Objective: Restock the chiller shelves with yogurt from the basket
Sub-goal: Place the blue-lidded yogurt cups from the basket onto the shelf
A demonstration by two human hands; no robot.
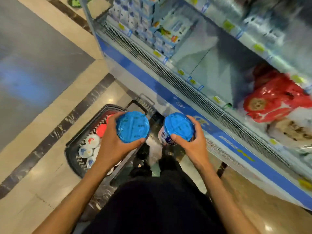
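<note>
Fingers (131, 144) around glossy, round-lidded yogurt tubs (132, 126)

Bare left forearm (79, 188) at seven o'clock, bare right forearm (219, 190) at five, and the left hand (113, 144) and right hand (194, 146) are uncovered too. At six o'clock there's a plain black fabric garment (152, 208), with two dark trouser legs (169, 168) above it, blurred.

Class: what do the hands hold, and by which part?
The left hand grips the left yogurt tub, right hand the right yogurt tub, both round the lid rim.
</note>
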